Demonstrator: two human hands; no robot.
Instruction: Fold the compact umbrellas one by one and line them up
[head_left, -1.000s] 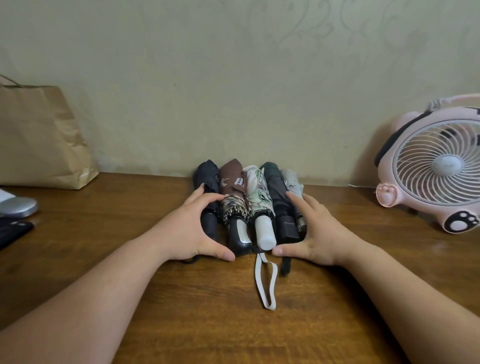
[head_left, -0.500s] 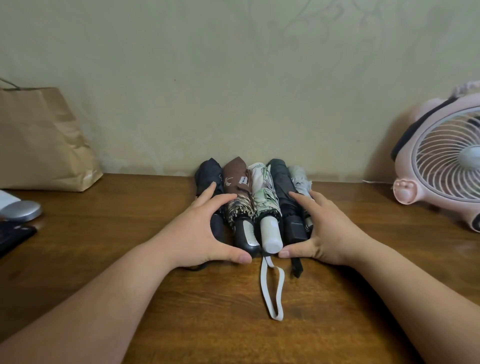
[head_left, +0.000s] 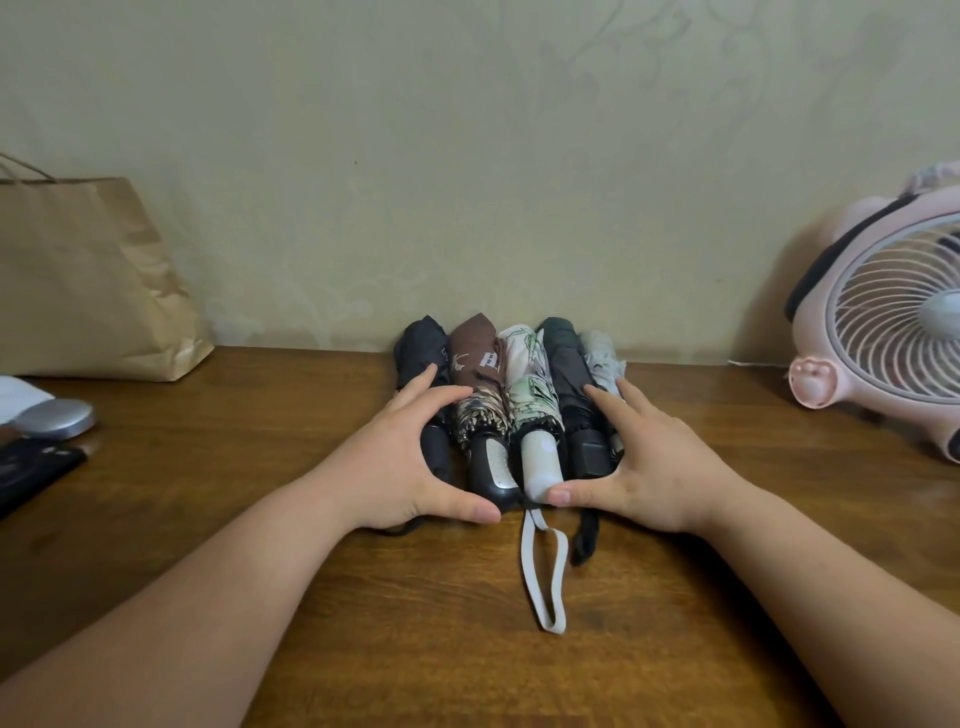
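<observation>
Five folded compact umbrellas lie side by side in the centre of the frame, touching one another, tips toward the wall and handles toward the viewer, on a brown wooden table. From frame left to right: black umbrella; brown umbrella with patterned edge and a black-and-silver handle; white leaf-print umbrella with a pale handle; dark umbrella with a square black handle; pale grey umbrella, its handle hidden. A white wrist strap runs from the pale handle toward the lower centre of the frame, and a black strap lies just right of it. The left hand lies against the left flank of the row, fingers extended along the black umbrella, thumb spread wide and stretched across below the handle ends. The right hand mirrors it on the right flank, fingers extended along the pale grey and dark umbrellas, thumb spread wide, its tip at the end of the pale handle. The two thumb tips point at each other, just apart. Neither hand curls round an umbrella. Other items: brown paper bag at upper left against the wall; silver oval object and flat black object at the left edge; pink desk fan at the right edge, partly cut off.
</observation>
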